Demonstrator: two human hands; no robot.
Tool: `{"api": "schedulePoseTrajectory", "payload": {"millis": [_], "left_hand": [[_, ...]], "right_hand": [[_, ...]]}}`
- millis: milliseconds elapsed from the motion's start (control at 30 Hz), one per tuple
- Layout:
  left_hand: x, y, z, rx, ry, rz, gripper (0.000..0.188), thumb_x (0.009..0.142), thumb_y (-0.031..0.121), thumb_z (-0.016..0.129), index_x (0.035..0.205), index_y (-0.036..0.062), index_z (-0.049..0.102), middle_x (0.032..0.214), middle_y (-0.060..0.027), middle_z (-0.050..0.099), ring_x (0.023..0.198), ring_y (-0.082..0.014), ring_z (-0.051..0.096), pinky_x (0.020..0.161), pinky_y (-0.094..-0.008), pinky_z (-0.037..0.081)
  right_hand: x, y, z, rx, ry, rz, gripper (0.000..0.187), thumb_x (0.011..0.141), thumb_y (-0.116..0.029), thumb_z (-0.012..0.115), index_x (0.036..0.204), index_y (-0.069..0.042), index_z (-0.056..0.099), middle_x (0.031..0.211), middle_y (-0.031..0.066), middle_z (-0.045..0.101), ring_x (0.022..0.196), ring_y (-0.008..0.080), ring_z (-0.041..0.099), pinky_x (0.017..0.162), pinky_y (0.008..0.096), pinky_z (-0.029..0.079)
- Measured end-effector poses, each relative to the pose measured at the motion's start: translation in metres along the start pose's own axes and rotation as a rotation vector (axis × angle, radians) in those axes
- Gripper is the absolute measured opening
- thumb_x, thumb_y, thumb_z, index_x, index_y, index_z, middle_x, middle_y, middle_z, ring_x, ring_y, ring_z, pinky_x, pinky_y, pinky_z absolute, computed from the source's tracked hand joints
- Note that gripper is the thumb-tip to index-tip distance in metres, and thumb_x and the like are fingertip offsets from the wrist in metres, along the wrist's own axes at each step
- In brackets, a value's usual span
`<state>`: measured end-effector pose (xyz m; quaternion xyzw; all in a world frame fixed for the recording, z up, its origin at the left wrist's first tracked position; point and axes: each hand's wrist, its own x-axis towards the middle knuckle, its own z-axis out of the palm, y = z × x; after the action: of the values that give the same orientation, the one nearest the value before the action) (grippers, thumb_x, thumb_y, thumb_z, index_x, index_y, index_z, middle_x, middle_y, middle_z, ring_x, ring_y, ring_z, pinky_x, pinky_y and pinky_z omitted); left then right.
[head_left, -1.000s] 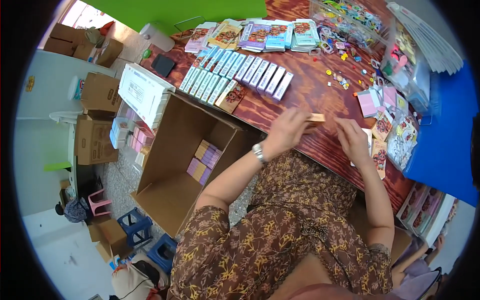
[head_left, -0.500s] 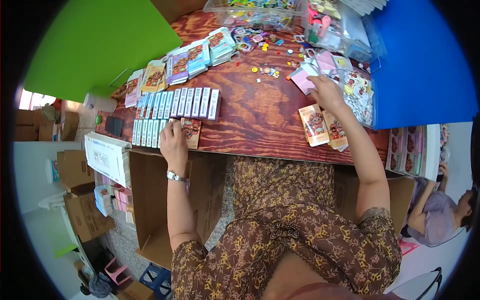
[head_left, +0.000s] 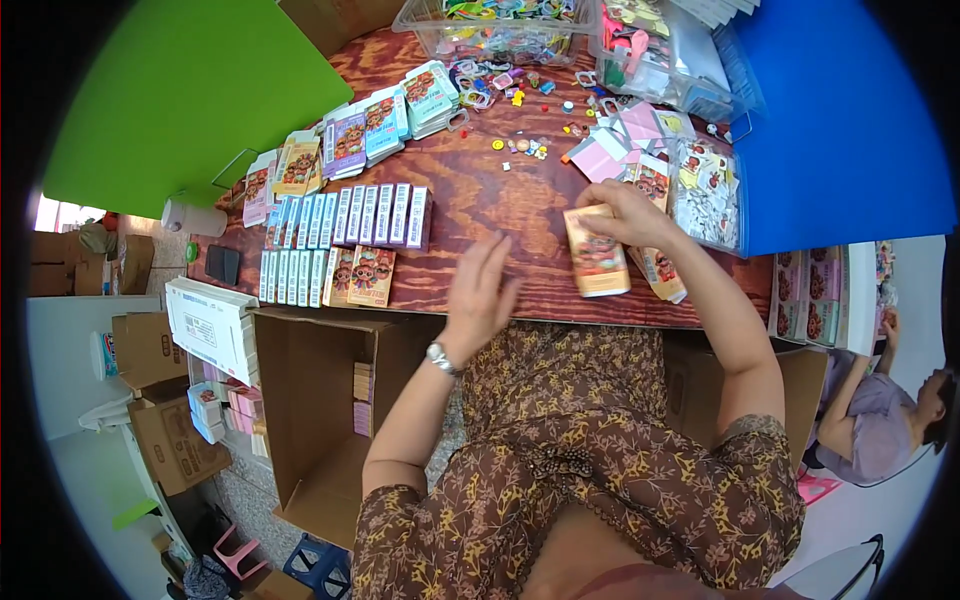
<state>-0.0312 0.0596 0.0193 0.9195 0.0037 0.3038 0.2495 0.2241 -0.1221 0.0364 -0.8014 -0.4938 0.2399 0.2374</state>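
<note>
My right hand (head_left: 622, 215) grips the top end of a small orange printed box (head_left: 598, 265), which tilts near the table's front edge. Partly behind that hand lie another orange box (head_left: 660, 275) and an orange printed piece (head_left: 652, 178). My left hand (head_left: 482, 298), a little blurred, hovers empty by the front edge with its fingers stretched out. To its left, two orange boxes (head_left: 370, 277) lean at the end of a row of upright pale green boxes (head_left: 290, 278). Behind them stands a row of purple-sided boxes (head_left: 383, 215).
Stacks of flat printed cartons (head_left: 345, 145) line the left back. Small trinkets (head_left: 520, 148) and pink cards (head_left: 605, 155) lie scattered on the wooden table (head_left: 480, 195). Clear bins (head_left: 500, 40) stand behind, a sticker tray (head_left: 708, 195) at right. Another person (head_left: 870, 420) sits far right.
My left hand has left the box row and moved right; two orange boxes now show at that row's end. My right hand went from the pink cards to an orange box, shifting it left.
</note>
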Motion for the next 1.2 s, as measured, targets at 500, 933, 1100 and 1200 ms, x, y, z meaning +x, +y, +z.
{"api": "schedulePoseTrajectory", "payload": {"millis": [500,933,1100,1200], "left_hand": [[0.029,0.005,0.074,-0.208,0.145,-0.342,0.105,0.076,0.021,0.084,0.153,-0.0045,0.016,0.141,-0.0310,0.049,0.122,-0.0427,0.058,0.101,-0.0451,0.050],[0.023,-0.010,0.085,-0.267,0.068,-0.342,0.106,0.080,0.019,0.077,0.157,-0.0060,0.009,0.138,-0.0324,0.048,0.122,-0.0465,0.056,0.095,-0.0462,0.053],[0.027,-0.008,0.091,-0.276,0.094,-0.341,0.101,0.078,0.015,0.076,0.155,-0.0096,0.016,0.129,-0.0323,0.055,0.115,-0.0453,0.059,0.093,-0.0473,0.052],[0.025,-0.010,0.096,-0.246,0.132,-0.292,0.099,0.078,0.014,0.076,0.154,-0.0110,0.018,0.129,-0.0325,0.056,0.111,-0.0450,0.060,0.092,-0.0478,0.052]], "right_hand": [[0.035,-0.001,-0.002,-0.676,0.299,0.252,0.059,0.091,-0.050,0.066,0.130,-0.006,0.062,0.136,0.0190,0.060,0.134,0.0378,0.049,0.110,0.0540,0.039],[0.020,-0.005,-0.016,-0.202,0.481,0.107,0.023,0.097,-0.020,0.063,0.117,-0.008,0.064,0.100,0.0127,0.072,0.092,0.0246,0.070,0.087,0.0435,0.053],[-0.018,-0.094,-0.038,0.102,0.553,-0.138,0.016,0.092,-0.004,0.067,0.108,-0.004,0.066,0.085,0.0107,0.066,0.073,0.0194,0.067,0.065,0.0329,0.052],[-0.021,-0.090,-0.029,-0.300,0.547,-0.414,0.022,0.088,-0.004,0.070,0.109,-0.006,0.067,0.085,0.0102,0.066,0.075,0.0253,0.067,0.065,0.0364,0.053]]}}
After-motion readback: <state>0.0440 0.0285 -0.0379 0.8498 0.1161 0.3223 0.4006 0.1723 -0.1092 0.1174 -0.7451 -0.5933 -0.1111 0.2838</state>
